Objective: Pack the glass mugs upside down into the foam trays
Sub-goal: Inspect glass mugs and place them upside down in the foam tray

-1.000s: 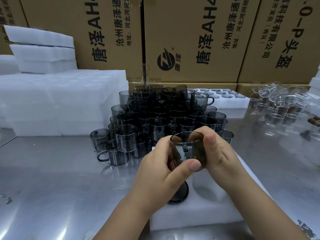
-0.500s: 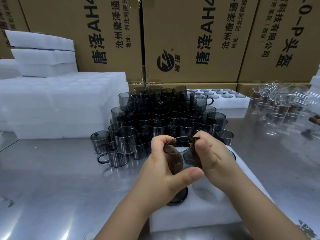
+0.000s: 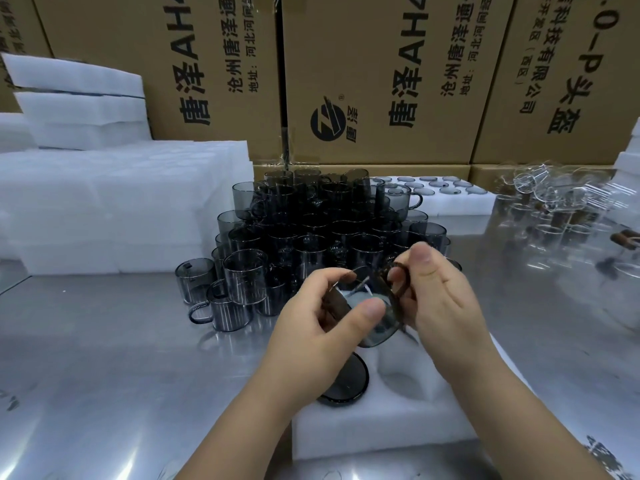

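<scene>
both hands hold one dark mug (image 3: 381, 332) in the air just above the foam tray (image 3: 381, 434), tipped part-way over. the left hand (image 3: 318, 330) curls round its body and the right hand (image 3: 446, 306) pinches the handle. a packed mug (image 3: 346, 384) already sits bottom-up in the near-left pocket. it is probably best to turn the mug fully over before lowering it, line its rim up with the empty pocket (image 3: 405, 375) alongside, then press it down gently and evenly.
</scene>
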